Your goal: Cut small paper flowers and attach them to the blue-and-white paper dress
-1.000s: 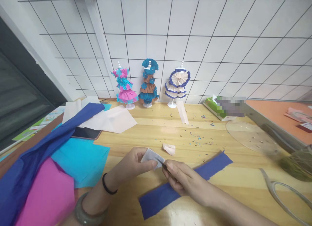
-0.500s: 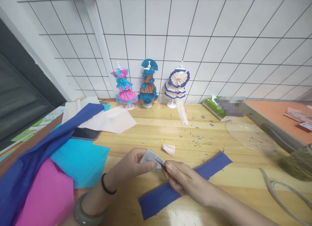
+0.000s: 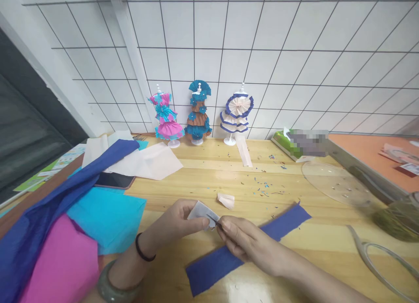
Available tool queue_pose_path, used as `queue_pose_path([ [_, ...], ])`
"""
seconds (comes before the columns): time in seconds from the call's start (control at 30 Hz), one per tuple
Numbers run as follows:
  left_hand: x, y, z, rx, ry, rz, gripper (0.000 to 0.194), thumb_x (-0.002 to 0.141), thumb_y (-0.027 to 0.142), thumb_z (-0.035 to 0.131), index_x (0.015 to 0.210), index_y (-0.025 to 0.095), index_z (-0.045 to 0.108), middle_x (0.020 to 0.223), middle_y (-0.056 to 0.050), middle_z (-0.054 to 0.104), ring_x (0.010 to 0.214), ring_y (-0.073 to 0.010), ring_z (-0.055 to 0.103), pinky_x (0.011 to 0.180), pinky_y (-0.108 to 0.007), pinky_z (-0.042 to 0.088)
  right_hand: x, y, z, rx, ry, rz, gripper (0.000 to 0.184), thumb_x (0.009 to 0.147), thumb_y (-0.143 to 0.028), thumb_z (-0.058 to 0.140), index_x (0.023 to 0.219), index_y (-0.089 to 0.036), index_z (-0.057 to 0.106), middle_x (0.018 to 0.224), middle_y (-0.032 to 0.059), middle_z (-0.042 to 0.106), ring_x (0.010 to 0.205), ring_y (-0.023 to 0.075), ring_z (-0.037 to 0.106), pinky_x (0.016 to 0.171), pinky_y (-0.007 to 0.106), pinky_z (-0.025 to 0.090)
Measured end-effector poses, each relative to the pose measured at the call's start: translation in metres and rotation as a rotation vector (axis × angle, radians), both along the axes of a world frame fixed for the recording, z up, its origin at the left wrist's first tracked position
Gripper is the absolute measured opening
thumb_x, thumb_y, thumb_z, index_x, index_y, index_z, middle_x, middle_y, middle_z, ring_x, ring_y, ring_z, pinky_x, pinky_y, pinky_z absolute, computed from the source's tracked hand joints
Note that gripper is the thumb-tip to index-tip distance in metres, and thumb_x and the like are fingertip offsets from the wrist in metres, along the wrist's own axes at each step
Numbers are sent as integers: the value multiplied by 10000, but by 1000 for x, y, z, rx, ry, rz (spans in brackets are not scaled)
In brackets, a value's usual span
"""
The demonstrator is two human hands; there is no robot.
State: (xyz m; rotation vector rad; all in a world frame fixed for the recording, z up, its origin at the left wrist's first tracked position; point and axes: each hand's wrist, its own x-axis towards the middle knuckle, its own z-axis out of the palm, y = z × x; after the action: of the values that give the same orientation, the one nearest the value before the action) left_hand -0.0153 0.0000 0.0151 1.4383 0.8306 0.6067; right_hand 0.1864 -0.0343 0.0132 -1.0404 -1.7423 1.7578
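Note:
My left hand (image 3: 183, 218) is closed on a small greyish-white sheet (image 3: 198, 210), the thumb lying across its lower part. In my right hand (image 3: 240, 237) a thin dark pointed tool (image 3: 214, 221) is pinched between thumb and fingers, its tip over the sheet. The fingers hide most of the tool, so I cannot tell its kind. Beneath the right hand lies a blue crepe paper strip (image 3: 212, 268), partly covered by it. Just beyond the hands is a small cream pleated paper piece (image 3: 225, 200).
Three miniature dress forms in paper dresses (image 3: 169, 129) (image 3: 198, 117) (image 3: 235, 119) line the wall. Coloured paper (image 3: 108, 218) and a phone (image 3: 114, 180) lie left. Rightward are a clear round plate (image 3: 324, 181), a tissue pack (image 3: 286, 144), a jar (image 3: 397, 218) and a pale ring-shaped item (image 3: 363, 246).
Little differs. Both hands keep their hold, and the dark tool stays over the sheet. The view has shifted very slightly.

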Motion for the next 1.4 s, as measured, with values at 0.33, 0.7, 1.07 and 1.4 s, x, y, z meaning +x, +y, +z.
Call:
queue_pose_path([
  [0.33, 3, -2, -4, 26, 9, 43, 205, 733, 324, 597, 829, 155, 665, 805, -26, 659, 756, -160, 564, 687, -248, 414, -2, 0, -1, 17, 18, -30, 417, 898, -510, 238, 687, -183, 386, 505, -67, 313, 444, 73, 280, 429, 204, 243],
  [0.7, 1, 1, -2, -15, -28, -42, 218, 718, 320, 606, 817, 133, 661, 803, -42, 629, 746, -159, 533, 676, -253, 390, 0, 1, -1, 48, -46, 24, 421, 908, -491, 229, 683, -178, 398, 523, -56, 335, 466, 74, 296, 447, 203, 264],
  [1.07, 0, 3, -5, -21, -23, -58, 225, 718, 334, 608, 812, 139, 670, 803, -40, 633, 753, -164, 532, 682, -252, 390, 2, 2, 2, 78, -82, 36, 412, 919, -463, 223, 678, -175, 393, 531, -52, 347, 482, 74, 311, 466, 200, 283],
  [1.4, 3, 0, -6, -7, -27, 29, 175, 724, 299, 618, 812, 159, 677, 805, -22, 666, 762, -152, 562, 693, -237, 410, 1, 2, -3, 102, -49, 1, 404, 921, -458, 221, 664, -185, 370, 524, -58, 328, 469, 74, 293, 447, 203, 265],
])
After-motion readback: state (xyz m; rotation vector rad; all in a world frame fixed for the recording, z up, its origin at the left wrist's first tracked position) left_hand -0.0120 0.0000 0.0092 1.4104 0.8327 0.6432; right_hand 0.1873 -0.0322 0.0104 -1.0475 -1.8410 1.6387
